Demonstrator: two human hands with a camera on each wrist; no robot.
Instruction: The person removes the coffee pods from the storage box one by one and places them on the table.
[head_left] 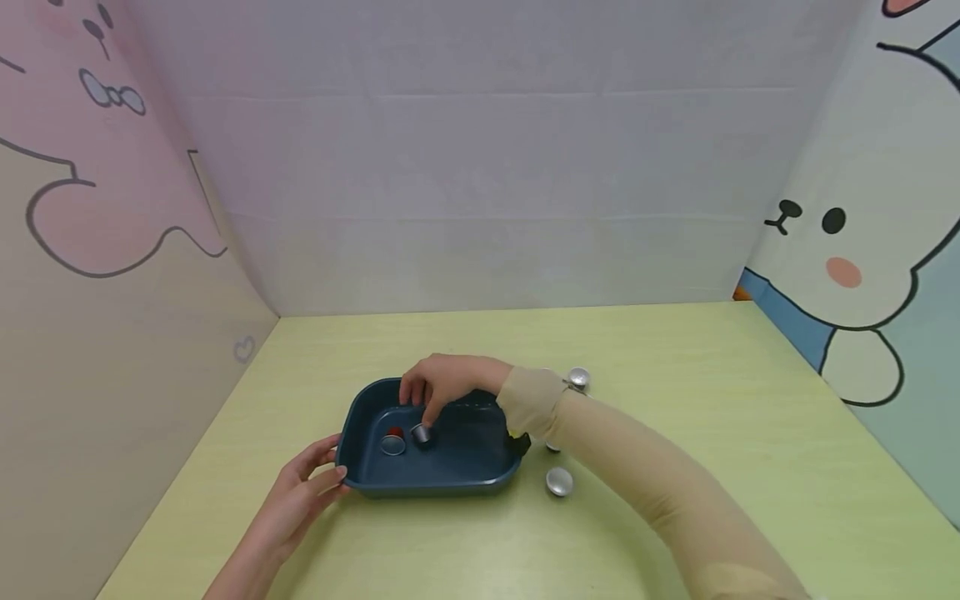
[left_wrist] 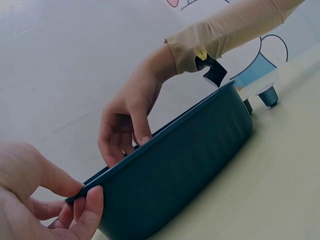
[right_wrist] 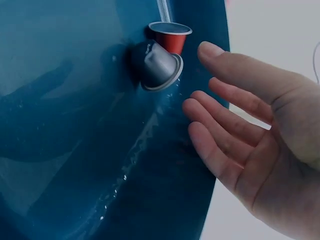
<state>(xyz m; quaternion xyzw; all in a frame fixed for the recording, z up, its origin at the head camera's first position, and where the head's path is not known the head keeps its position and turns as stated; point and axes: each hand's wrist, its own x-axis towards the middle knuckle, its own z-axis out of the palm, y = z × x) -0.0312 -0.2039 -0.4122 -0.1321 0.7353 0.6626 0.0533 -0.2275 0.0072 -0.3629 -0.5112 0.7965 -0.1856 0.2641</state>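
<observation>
In the head view, my left hand (head_left: 296,493) grips the left end of a dark teal plastic tray (head_left: 431,490). The left wrist view shows its thumb on top of the rim and its fingers against the outer wall. Over the tray's left half reaches my right hand (head_left: 452,380). Inside lie a silver coffee capsule (right_wrist: 159,67), tipped on its side, and a red coffee capsule (right_wrist: 171,42) with its flat lid up. In the right wrist view these two lie close together, just beyond my right fingertips (right_wrist: 210,49); the fingers are loosely bent and hold nothing.
To the right of the tray, several more capsules stand on the pale yellow-green table (head_left: 720,467), including one near the front (head_left: 559,482) and one farther back (head_left: 578,378). A dark flap with a yellow patch (left_wrist: 215,72) hangs from my right sleeve. Printed walls surround the table.
</observation>
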